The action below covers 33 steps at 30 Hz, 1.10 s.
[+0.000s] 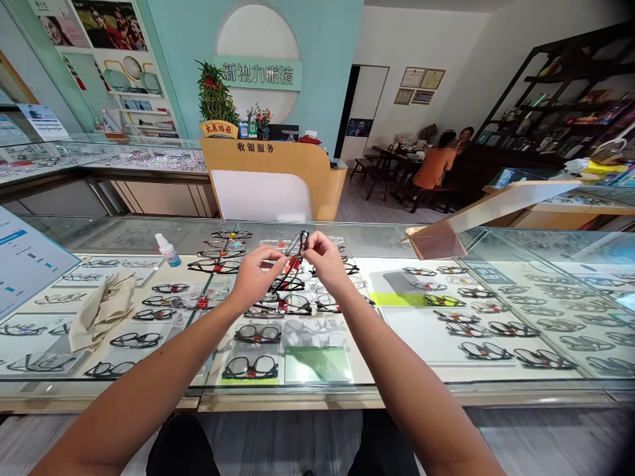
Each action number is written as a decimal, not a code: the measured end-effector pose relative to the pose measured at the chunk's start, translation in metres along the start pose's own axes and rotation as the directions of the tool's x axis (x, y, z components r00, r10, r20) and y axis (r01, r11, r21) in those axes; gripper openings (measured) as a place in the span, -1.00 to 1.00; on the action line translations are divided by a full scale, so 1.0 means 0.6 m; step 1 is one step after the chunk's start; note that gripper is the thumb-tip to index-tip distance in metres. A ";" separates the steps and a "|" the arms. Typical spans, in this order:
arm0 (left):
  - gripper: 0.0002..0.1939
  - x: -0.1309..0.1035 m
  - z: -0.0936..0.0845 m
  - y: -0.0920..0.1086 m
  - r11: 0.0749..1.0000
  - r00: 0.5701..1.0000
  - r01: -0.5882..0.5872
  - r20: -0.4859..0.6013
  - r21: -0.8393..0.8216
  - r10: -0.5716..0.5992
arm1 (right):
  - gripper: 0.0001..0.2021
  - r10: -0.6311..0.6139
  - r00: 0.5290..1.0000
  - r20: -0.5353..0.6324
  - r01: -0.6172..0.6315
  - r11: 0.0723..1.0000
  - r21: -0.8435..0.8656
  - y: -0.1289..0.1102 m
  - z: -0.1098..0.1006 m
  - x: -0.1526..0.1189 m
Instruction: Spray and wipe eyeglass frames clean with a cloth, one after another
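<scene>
two hands [254, 274], one bottle [169, 252], one cloth [102, 311]

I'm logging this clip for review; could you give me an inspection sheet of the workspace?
Surface: glass-topped counter with a pale wooden front edge.
Job's things: dark-framed glasses with a red tag, held raised above the counter.
Clutter: crumpled beige cloth and a small spray bottle on the left; white-and-blue panel at the left edge; many display glasses all around.
Grippers: bare hands, left and right, both on the held glasses.
Cables: nothing seen on the counter.
Surroundings: wooden service desk with plants ahead; person in orange seated far right; dark shelves beyond.
</scene>
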<state>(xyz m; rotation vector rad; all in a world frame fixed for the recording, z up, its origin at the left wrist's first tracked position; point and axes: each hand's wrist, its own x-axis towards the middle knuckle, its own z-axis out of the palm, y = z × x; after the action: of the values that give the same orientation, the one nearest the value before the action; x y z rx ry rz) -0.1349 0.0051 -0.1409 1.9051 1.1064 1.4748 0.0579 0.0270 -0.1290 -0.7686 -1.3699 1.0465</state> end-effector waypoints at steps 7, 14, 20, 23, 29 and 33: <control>-0.79 0.015 -0.022 0.001 0.995 0.990 -0.098 0.103 -0.012 0.099 | -0.80 -0.099 0.995 0.030 0.102 0.983 -0.152 -0.008 -0.008 0.001; -0.76 0.022 -0.032 -0.001 0.996 0.992 -0.084 0.095 0.019 0.082 | -0.77 -0.310 0.951 -0.018 0.256 0.813 -0.523 -0.020 -0.020 -0.011; -0.74 0.022 -0.030 0.001 0.998 0.997 -0.059 0.053 -0.001 0.059 | -0.73 -0.476 0.868 0.138 0.395 0.497 -0.772 -0.006 -0.027 -0.009; -0.75 0.023 -0.031 0.001 0.999 0.998 -0.054 0.043 -0.010 0.054 | -0.65 -0.484 0.839 0.248 0.443 0.346 -0.827 -0.005 -0.033 -0.006; -0.76 0.022 -0.034 0.004 0.998 0.995 -0.061 0.079 -0.016 0.062 | -0.46 -0.517 0.818 0.250 0.423 0.247 -0.872 -0.019 -0.049 -0.004; -0.76 0.021 -0.035 0.006 0.998 0.993 -0.050 0.108 -0.026 0.053 | -0.44 -0.547 0.800 0.246 0.429 0.235 -0.872 -0.027 -0.051 -0.006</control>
<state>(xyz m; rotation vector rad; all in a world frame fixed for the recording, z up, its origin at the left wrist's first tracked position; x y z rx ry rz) -0.1527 0.0116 -0.1248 1.9860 0.9940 1.3874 0.0908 0.0220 -0.1186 -1.0209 -1.9006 -0.4020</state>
